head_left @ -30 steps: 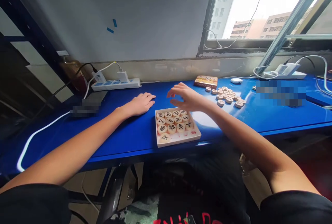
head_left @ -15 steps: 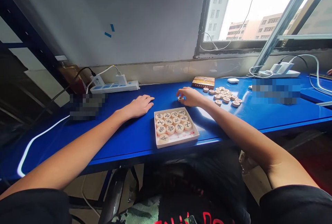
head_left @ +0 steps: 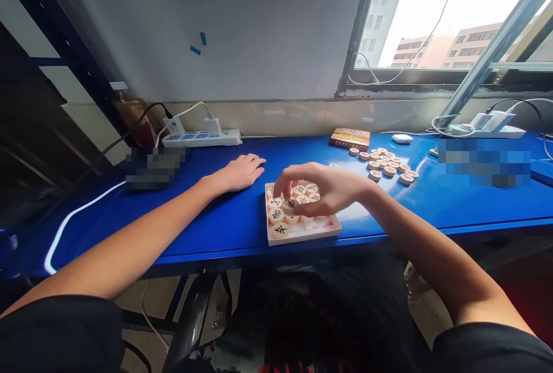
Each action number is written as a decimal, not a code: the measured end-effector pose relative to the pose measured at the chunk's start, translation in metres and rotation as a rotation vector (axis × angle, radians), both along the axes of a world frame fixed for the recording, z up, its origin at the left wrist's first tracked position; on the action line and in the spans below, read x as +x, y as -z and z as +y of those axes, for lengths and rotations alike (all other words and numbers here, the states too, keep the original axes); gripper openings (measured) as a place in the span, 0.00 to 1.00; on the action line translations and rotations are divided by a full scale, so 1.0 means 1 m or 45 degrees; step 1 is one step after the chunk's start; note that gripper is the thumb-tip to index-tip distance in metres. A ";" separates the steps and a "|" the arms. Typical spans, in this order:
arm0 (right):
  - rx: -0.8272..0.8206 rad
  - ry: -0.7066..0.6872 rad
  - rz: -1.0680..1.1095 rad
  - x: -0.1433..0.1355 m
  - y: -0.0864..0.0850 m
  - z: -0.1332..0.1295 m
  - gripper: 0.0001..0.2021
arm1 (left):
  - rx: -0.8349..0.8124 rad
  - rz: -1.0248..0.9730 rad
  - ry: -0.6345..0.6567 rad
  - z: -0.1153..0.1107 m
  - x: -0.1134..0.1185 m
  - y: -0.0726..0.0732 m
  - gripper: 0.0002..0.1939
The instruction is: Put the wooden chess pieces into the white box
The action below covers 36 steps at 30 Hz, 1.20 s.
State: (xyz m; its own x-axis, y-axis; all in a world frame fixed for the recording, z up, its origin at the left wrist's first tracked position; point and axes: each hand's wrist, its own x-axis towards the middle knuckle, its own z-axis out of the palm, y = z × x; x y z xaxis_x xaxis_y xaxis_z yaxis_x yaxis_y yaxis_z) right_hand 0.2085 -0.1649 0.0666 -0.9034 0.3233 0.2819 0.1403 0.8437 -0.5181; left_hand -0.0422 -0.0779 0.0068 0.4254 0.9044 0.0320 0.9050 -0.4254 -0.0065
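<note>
My left hand (head_left: 244, 172) lies flat on the blue table (head_left: 207, 223), fingers spread, holding nothing, left of the open white box (head_left: 305, 239). Inside the box, round chess pieces with black characters stand in rows; one piece (head_left: 280, 230) sits in the front left corner, with bare box floor to its right. My right hand (head_left: 317, 189) is over the box, thumb and fingers pinched on a round piece (head_left: 291, 206) above the others. It hides part of the rows.
Several loose pieces (head_left: 384, 159) lie at the back right, beside a brown box lid (head_left: 349, 138) and a white case (head_left: 402, 139). Power strips (head_left: 203, 138) with cables stand against the wall. A bottle (head_left: 133, 110) is at the back left.
My right hand has moved from the table behind the box to over the box, carrying a piece. My left hand rests as before. The camera view has shifted slightly.
</note>
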 end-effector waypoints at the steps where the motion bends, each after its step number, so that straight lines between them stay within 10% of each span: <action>1: -0.074 -0.080 -0.077 -0.001 0.000 -0.003 0.15 | 0.003 -0.001 0.002 0.001 -0.001 0.001 0.28; 13: -0.024 -0.126 -0.230 -0.003 0.002 0.000 0.16 | 0.028 0.000 0.025 0.004 -0.003 0.003 0.29; 20: 0.397 0.705 -0.210 0.033 0.006 0.041 0.14 | 0.012 0.011 -0.003 0.001 -0.001 -0.001 0.28; 23: 0.264 0.953 -0.421 0.060 0.010 0.062 0.19 | 0.002 0.017 0.002 0.000 -0.001 -0.002 0.29; 36: 0.235 0.785 -0.596 0.045 0.015 0.060 0.18 | -0.010 0.022 0.008 -0.001 0.001 -0.004 0.30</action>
